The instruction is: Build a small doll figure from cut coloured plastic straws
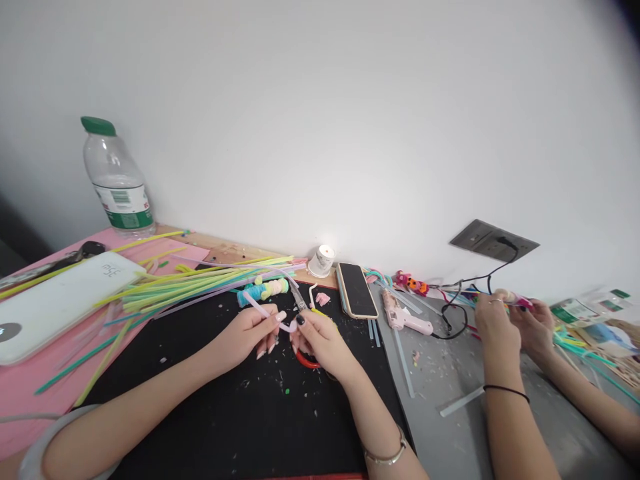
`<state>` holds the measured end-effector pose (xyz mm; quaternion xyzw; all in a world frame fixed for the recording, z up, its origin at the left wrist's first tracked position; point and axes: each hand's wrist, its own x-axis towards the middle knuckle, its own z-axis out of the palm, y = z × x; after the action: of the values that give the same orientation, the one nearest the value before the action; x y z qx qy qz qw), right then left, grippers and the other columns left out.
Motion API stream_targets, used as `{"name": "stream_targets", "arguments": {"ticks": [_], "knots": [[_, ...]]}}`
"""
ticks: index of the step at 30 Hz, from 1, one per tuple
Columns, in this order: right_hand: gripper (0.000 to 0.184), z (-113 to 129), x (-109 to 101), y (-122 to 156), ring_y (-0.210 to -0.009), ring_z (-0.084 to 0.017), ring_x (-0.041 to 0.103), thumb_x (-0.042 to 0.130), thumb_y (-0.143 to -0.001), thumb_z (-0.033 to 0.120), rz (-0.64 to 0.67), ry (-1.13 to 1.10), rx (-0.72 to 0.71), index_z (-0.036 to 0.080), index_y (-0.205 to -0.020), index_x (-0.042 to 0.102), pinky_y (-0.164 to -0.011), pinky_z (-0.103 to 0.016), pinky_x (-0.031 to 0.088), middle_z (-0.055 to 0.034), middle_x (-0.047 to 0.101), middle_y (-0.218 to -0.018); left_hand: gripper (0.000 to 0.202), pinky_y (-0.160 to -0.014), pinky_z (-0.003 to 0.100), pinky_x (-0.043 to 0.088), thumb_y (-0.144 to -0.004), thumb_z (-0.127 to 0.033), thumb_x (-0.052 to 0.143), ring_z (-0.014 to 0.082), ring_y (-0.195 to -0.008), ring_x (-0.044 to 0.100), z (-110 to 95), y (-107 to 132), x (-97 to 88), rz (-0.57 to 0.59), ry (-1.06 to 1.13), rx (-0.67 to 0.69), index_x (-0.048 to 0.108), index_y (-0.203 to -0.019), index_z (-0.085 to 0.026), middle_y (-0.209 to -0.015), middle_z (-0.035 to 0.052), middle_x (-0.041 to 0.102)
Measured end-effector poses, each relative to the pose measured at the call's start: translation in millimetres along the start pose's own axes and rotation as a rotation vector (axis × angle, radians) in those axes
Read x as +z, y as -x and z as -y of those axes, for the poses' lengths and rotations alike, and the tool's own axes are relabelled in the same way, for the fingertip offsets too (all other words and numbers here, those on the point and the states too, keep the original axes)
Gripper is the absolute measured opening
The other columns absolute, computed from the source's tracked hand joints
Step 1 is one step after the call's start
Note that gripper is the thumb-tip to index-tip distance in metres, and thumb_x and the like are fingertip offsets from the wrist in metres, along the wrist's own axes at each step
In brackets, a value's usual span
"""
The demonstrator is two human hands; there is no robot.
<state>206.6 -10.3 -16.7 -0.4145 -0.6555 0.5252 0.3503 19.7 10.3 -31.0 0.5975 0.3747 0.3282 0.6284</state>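
My left hand (249,333) pinches a pale pink straw (265,313) that bends in a curve toward my right hand. My right hand (320,340) is closed round red-handled scissors (302,308), whose blades point up and away beside the straw's end. Both hands hover over a black mat (240,413) dotted with small clippings. Just beyond them lies a short bundle of blue, yellow and pink straw pieces (263,290).
A pile of long coloured straws (190,280) lies at the back left, with a white power bank (55,300) and a plastic bottle (117,183). A phone (357,290), tape roll (321,260) and pink glue gun (403,315) sit nearby. Another person's hands (510,323) work at right.
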Motion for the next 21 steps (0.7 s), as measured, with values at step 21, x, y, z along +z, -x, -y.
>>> {"name": "stream_targets", "arguments": {"ticks": [21], "knots": [[0.008, -6.0, 17.4, -1.1, -0.066, -0.020, 0.072, 0.070, -0.075, 0.026, -0.384, -0.017, -0.091, 0.019, -0.078, 0.070, -0.066, -0.031, 0.059, -0.0037, 0.073, -0.074, 0.045, -0.041, 0.021, 0.036, -0.080, -0.060, 0.052, 0.0085, -0.037, 0.047, -4.4, 0.4, 4.7, -0.038, 0.069, -0.004, 0.047, -0.064, -0.018, -0.049, -0.0020, 0.056]]}}
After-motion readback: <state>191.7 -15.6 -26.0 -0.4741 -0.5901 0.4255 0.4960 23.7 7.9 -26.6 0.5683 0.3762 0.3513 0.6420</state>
